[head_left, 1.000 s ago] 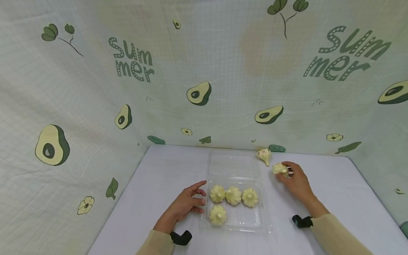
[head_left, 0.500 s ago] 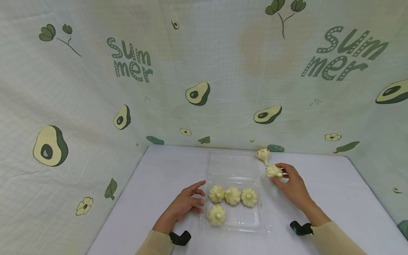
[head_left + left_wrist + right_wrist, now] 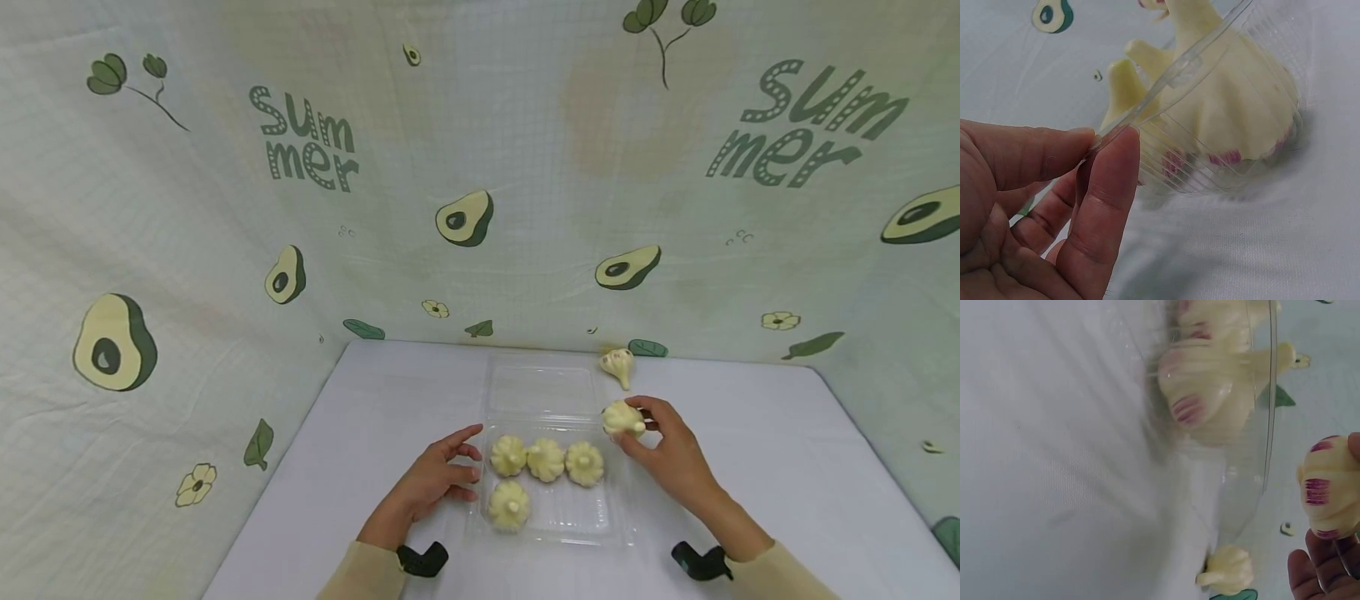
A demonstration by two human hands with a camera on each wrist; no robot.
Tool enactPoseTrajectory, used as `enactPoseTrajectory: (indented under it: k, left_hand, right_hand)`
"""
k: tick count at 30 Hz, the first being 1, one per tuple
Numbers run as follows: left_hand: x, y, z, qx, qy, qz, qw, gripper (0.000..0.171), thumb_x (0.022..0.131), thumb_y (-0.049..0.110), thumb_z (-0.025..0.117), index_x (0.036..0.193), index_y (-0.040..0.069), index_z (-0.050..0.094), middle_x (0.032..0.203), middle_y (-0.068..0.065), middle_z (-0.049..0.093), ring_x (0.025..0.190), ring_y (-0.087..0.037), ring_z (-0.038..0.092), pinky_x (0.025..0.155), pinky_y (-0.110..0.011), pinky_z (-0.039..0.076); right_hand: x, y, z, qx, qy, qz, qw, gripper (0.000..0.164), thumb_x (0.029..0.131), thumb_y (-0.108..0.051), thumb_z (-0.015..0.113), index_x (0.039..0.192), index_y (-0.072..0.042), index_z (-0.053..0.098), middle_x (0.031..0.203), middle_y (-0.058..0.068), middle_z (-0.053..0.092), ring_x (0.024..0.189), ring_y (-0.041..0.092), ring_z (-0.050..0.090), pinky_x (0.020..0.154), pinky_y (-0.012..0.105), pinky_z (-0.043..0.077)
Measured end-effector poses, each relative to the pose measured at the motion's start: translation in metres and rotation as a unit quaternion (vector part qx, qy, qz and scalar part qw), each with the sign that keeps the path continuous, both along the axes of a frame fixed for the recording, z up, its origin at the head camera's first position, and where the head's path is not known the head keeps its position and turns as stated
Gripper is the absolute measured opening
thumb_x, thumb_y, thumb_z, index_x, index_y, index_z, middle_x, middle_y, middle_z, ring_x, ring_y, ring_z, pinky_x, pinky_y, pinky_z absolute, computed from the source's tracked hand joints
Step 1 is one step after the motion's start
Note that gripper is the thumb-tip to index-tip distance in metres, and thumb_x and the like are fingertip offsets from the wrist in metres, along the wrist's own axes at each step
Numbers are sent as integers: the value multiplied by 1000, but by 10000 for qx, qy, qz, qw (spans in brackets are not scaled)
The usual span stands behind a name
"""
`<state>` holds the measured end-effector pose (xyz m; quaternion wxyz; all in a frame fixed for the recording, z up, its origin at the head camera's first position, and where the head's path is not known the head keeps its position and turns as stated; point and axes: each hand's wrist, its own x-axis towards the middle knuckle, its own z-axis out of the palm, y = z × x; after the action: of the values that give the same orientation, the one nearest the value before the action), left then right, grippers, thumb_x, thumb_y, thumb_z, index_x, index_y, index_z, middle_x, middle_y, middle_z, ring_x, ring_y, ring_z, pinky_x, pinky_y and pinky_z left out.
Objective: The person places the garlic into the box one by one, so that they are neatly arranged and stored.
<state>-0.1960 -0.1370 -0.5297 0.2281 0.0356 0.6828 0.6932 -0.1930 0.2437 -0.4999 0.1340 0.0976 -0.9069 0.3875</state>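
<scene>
A clear plastic clamshell box (image 3: 566,521) lies on the table with its lid folded back. Several garlic bulbs sit inside: three in a row along the far side and a garlic bulb (image 3: 508,505) in the near left corner. My left hand (image 3: 431,479) pinches the box's left rim between thumb and fingers, as the left wrist view shows up close. Over the box's far right corner, my right hand (image 3: 670,454) holds a garlic bulb (image 3: 622,419) by its sides. In the right wrist view that held garlic bulb (image 3: 1330,487) shows purple streaks.
Another garlic bulb (image 3: 617,365) lies on its side at the table's back edge, right of the box lid (image 3: 543,387). The white table (image 3: 405,383) meets a cloth backdrop (image 3: 525,167) printed with avocados. Each wrist wears a black camera mount.
My right hand has carried its garlic bulb leftward and nearer, from beside the box to above its far right corner. The left hand stays at the box's left rim.
</scene>
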Motion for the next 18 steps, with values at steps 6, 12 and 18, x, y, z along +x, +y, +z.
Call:
enactPoseTrajectory:
  k: [6,12,18]
  left_hand:
    - [0,1,0,16,-29,6,10000,78,94,-6,70,163,12,40,128,-16,52,79,-14,60,66,-29,63]
    - [0,2,0,50,-28,-4,10000,78,94,-7,68,164,12,40,134,-17,50,71,-11,57,65,-28,62]
    - [0,1,0,61,-7,-30,10000,78,94,-7,68,164,12,39,136,-19,49,72,-12,58,65,-28,62]
  right_hand:
    - [13,-14,6,-37,286,210,9994,50,90,-13,85,134,-9,61,130,6,63,108,10,57,90,24,56]
    - [27,-29,6,-87,483,577,9971,50,87,-12,88,131,-14,63,127,0,65,108,8,59,90,26,58]
    - [39,-41,3,55,573,835,9948,54,84,-11,89,131,-17,62,127,-6,64,108,4,61,89,29,59]
